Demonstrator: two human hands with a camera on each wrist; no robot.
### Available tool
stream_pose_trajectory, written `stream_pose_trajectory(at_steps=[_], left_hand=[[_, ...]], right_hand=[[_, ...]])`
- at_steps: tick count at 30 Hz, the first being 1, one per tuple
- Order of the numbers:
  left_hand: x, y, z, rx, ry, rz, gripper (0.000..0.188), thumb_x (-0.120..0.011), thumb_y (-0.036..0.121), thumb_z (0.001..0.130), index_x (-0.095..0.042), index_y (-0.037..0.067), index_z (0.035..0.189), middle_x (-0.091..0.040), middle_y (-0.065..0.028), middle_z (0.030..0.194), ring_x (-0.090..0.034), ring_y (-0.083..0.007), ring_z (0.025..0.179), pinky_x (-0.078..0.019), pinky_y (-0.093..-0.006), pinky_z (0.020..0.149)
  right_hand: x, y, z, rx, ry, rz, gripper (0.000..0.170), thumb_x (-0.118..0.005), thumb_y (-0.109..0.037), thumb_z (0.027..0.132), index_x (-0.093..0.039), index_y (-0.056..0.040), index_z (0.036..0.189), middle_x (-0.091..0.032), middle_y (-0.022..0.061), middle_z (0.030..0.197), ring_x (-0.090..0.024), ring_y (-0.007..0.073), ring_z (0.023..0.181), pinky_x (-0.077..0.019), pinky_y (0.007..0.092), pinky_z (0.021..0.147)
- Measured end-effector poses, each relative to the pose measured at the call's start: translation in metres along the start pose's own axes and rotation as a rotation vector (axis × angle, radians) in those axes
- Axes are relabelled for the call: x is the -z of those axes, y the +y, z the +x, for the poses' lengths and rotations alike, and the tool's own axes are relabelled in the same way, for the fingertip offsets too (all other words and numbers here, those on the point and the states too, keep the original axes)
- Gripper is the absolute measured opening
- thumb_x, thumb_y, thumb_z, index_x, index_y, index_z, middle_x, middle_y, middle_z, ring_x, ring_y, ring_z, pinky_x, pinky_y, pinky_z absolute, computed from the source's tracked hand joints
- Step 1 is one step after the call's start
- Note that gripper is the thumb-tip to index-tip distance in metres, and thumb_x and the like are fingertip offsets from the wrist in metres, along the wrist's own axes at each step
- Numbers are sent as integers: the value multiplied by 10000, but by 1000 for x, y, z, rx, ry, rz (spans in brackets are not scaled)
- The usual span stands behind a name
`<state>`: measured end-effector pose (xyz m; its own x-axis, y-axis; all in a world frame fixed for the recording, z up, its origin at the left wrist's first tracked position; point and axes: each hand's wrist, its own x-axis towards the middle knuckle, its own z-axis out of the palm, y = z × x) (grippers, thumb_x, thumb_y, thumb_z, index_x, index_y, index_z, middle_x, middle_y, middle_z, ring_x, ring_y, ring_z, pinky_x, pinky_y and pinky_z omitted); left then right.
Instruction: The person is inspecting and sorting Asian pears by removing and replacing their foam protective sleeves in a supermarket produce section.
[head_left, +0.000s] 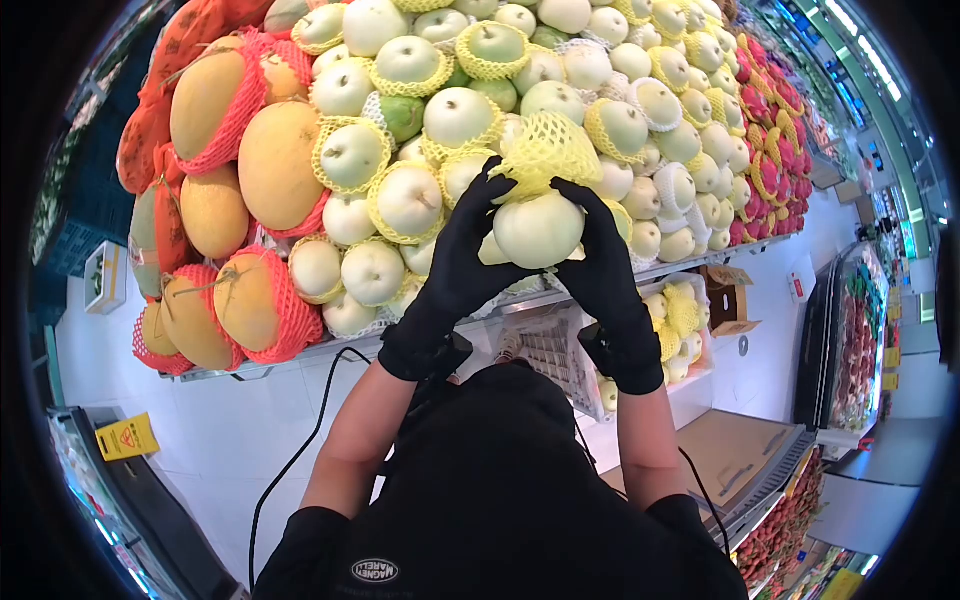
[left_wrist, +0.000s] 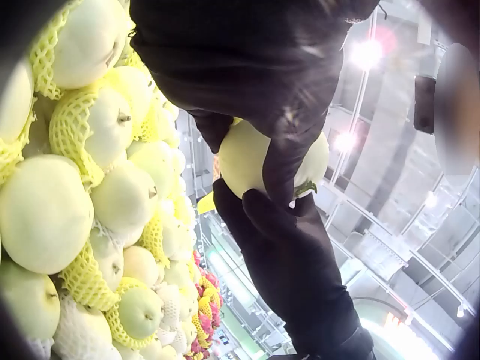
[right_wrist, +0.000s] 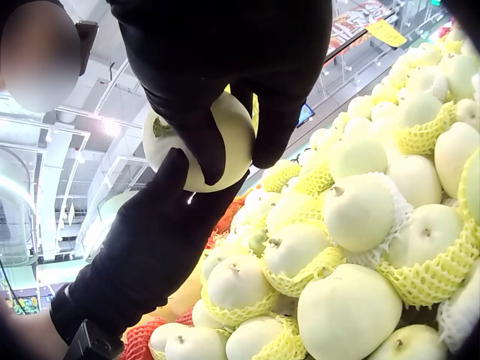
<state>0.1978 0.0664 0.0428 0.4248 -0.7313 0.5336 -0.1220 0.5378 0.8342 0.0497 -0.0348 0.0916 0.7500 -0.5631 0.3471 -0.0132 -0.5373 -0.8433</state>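
Observation:
Both black-gloved hands grip one pale green melon (head_left: 538,232) in front of the fruit display. My left hand (head_left: 462,250) curls round its left side, my right hand (head_left: 598,250) round its right. A yellow foam net (head_left: 550,150) stands bunched at the melon's far end, by the fingertips of both hands. In the left wrist view the melon (left_wrist: 244,159) lies between the fingers, its green stem showing near the thumbs. The right wrist view shows the melon (right_wrist: 236,142) held from both sides, with the stem toward the body.
Netted pale melons (head_left: 408,200) are heaped beyond the hands. Orange melons (head_left: 285,165) in red nets lie left, dragon fruit (head_left: 775,160) right. Below the display edge stand a crate (head_left: 545,355) and an open cardboard box (head_left: 728,300). A black cable (head_left: 300,450) hangs at left.

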Motion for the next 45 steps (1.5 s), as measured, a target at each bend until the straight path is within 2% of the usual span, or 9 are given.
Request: stream_pose_trajectory(at_steps=[3,8,14,16,23,32,35,42,45], left_hand=[[11,4,4,69,20,-96,858,-844,60,670,-386,70,1395,-227,-159,1544,-344,-272,1374,-372,-420,1080],[22,-5,1,28,46,18,887,-827,19,673,-347,64,1418,-307,-140,1501,-381,-278,1348,-356,-424,1090],[36,10,3,-158,19,459,793,-809,55,693,-410,53,1378,-325,-177,1498,-363,-315,1366,-349,-432,1090],[46,13,1,-120,-5,447,739,-827,103,679,-477,63,1328,-374,-186,1468,-376,-326,1358,-349,-434,1092],[51,11,-13,247,109,-176,711,-815,89,730,-449,-6,1332,-520,-127,1316,-520,-210,1209,-445,-379,1017],[56,25,-6,425,173,-239,480,-682,143,874,-508,-36,1284,-598,-112,1190,-572,-177,1098,-468,-330,948],[59,22,-2,402,130,-150,505,-690,172,880,-499,-32,1301,-594,-120,1204,-575,-177,1096,-478,-327,933],[49,26,0,388,286,-143,849,-773,125,806,-249,26,1466,-522,-178,1278,-584,-243,1098,-516,-356,886],[42,33,0,339,265,-43,796,-733,13,805,-286,50,1463,-552,-174,1246,-589,-230,1094,-506,-343,919]], right_hand=[[-5,0,10,33,-32,41,613,-679,95,740,-470,-82,1289,-504,123,1363,-469,263,1283,-392,371,1055],[-16,3,19,101,-34,44,567,-615,131,744,-478,-80,1253,-497,129,1370,-457,276,1295,-380,383,1065],[-27,2,22,137,-80,-36,570,-604,119,760,-471,-81,1277,-489,133,1376,-450,280,1300,-366,386,1077],[-29,14,25,122,-133,-99,666,-686,84,743,-428,-74,1336,-453,136,1404,-445,257,1297,-380,375,1065],[-45,-15,33,29,-184,-60,894,-806,-43,716,-316,-82,1462,-418,116,1430,-412,240,1325,-382,371,1071],[-58,-26,54,104,-145,-49,914,-861,-157,648,-353,-28,1398,-477,172,1311,-491,285,1218,-429,399,1006],[-62,-20,56,78,-134,-66,908,-876,-196,622,-377,-3,1356,-481,180,1306,-511,289,1196,-442,401,985],[-63,-22,54,131,76,-168,885,-857,-185,617,-387,-7,1346,-496,179,1251,-515,309,1166,-442,410,978],[-66,-17,58,224,115,-254,879,-846,-165,621,-384,-9,1353,-485,196,1249,-499,346,1170,-427,427,991]])
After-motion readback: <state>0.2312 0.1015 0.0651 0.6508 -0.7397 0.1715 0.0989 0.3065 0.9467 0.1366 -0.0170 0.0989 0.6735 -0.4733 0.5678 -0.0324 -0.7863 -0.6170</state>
